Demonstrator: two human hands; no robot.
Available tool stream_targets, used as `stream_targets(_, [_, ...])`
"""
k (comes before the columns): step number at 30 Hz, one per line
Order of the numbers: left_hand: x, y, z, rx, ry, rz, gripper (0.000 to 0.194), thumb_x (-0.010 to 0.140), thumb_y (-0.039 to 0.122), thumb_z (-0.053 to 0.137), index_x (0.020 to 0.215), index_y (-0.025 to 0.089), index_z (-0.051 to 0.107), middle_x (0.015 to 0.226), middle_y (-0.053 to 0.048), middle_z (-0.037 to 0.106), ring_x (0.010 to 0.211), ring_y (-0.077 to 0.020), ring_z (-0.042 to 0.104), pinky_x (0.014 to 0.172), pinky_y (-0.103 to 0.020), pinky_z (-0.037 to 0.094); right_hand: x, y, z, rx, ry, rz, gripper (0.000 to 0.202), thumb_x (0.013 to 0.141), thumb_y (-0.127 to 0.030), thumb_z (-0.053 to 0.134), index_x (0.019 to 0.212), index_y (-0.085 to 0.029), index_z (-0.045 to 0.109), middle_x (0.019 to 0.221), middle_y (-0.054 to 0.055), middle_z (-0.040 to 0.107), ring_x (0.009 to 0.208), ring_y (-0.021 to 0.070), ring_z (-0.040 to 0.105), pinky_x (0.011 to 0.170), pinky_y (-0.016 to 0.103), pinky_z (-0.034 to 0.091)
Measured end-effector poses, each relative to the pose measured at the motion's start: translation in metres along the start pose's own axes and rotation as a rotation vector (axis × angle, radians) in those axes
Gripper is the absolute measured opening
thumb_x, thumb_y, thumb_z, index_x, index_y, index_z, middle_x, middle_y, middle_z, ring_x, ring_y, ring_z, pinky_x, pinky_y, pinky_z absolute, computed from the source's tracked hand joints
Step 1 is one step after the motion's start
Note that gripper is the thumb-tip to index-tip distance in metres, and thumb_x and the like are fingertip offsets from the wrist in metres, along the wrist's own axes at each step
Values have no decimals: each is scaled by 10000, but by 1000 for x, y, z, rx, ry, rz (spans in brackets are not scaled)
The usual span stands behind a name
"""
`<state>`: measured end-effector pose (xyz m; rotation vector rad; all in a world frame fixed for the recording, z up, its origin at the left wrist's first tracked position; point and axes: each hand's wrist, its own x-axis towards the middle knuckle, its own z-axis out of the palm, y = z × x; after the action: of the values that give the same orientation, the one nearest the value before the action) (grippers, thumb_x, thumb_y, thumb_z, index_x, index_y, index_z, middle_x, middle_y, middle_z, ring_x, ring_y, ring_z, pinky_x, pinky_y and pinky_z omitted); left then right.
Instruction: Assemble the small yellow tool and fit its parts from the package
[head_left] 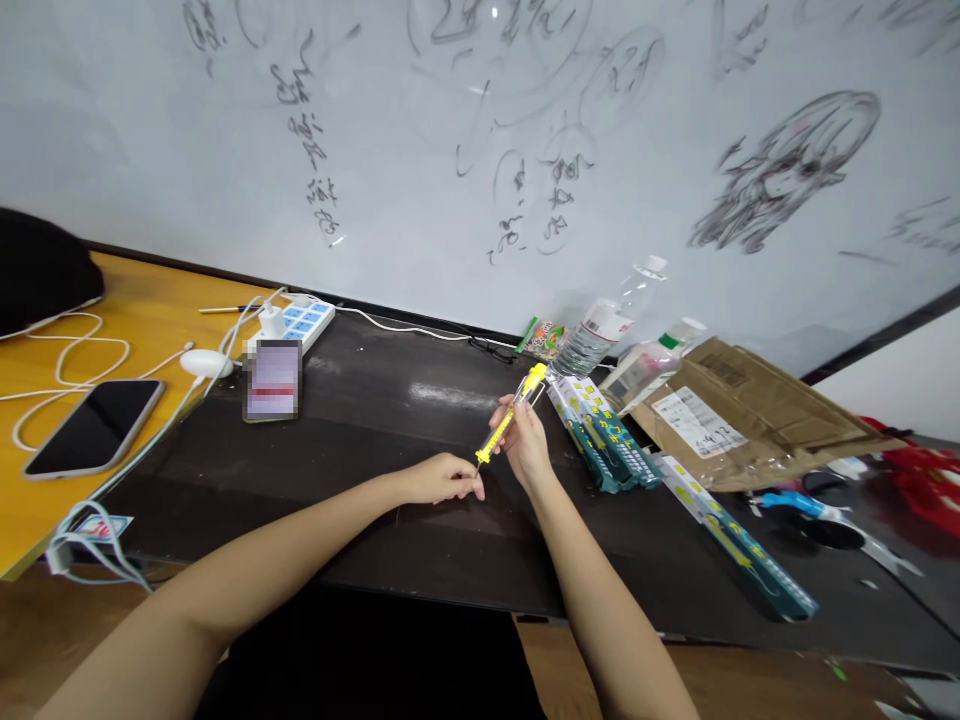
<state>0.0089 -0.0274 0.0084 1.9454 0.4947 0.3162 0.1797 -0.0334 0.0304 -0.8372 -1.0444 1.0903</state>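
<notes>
Over the dark table I hold a slim yellow syringe-like tool (pixel 493 436) with a part-clear body, tilted with its wide yellow end up and to the right. My right hand (pixel 526 440) is closed around its body from the right side. At the lower end, my left hand (pixel 442 480) is closed in a pinch on the thin dark tip. My fingers partly hide the tip. Just right of my right hand lie several narrow green-and-white boxes (pixel 600 430) with yellow tools pictured on them. Another such box (pixel 739 540) lies nearer the front edge.
A clear bottle (pixel 596 335) and a second bottle (pixel 649 365) stand near the whiteboard, beside a brown cardboard parcel (pixel 750 405). Blue-and-white scissors (pixel 806 506) lie at right. Leftward are a propped phone (pixel 273 380), a power strip (pixel 304 325), white cables and another phone (pixel 97 425).
</notes>
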Motion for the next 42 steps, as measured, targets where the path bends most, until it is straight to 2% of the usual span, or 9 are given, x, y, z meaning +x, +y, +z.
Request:
stream_targets(4, [-3,6,-3,110,-110,119,258,881,260,444,874,158,680,626,27,536,572,-64,466,558,-161,337,2,-1,-2,-9,10,-1,321,821,-482,507,954,-193,550,608,-33,549,394,65,413,343,186,362])
stream_targets(8, [-6,11,-7,85,-315,151,297,898,343,439,921,178,684,614,25,523,578,-77,451,570,-170,329,5,-5,-8,-38,66,-29,365,829,-501,473,982,-184,571,575,-37,512,427,81,436,379,200,355])
stream_targets(10, [-6,10,-9,50,-342,164,338,898,400,431,925,176,683,607,24,511,582,-82,447,577,-177,331,6,-5,-10,-49,79,-41,376,828,-509,466,990,-187,572,583,-36,513,429,83,437,377,202,344])
stream_targets(21, [-1,-2,-1,-64,-98,90,458,898,487,367,763,122,608,595,23,483,535,-75,417,550,-196,337,-1,8,3,20,-71,43,348,841,-474,472,1043,-202,552,688,-15,571,403,56,401,337,185,354])
stream_targets(24, [-1,-3,-3,-40,-139,77,462,889,513,371,723,131,571,615,19,494,560,-76,436,579,-200,352,2,3,-1,24,-51,29,334,844,-454,477,1033,-192,562,654,-20,563,395,57,392,336,182,350])
stream_targets(28, [-3,2,-8,-32,-326,111,469,867,555,389,722,138,548,650,10,501,604,-84,444,607,-203,361,5,-8,-9,11,36,-29,332,827,-451,502,996,-176,582,601,-30,544,383,59,383,327,181,327])
stream_targets(31, [-4,6,-11,-35,-386,91,485,851,581,397,721,136,540,652,8,495,603,-85,430,588,-203,351,6,-11,-11,5,66,-53,343,823,-461,502,999,-178,582,597,-32,544,390,61,393,336,181,323])
stream_targets(39, [-3,-4,-3,-76,-172,106,462,879,534,378,694,132,510,626,20,469,586,-78,423,606,-210,358,0,10,4,3,-52,34,364,833,-485,479,1005,-178,573,599,-32,552,389,64,396,338,191,338])
stream_targets(42, [-3,-5,-2,-93,-151,83,463,873,546,379,685,137,488,633,20,469,585,-77,420,596,-208,358,1,8,3,26,-59,43,350,835,-478,480,1010,-188,566,613,-33,556,381,63,387,323,191,337])
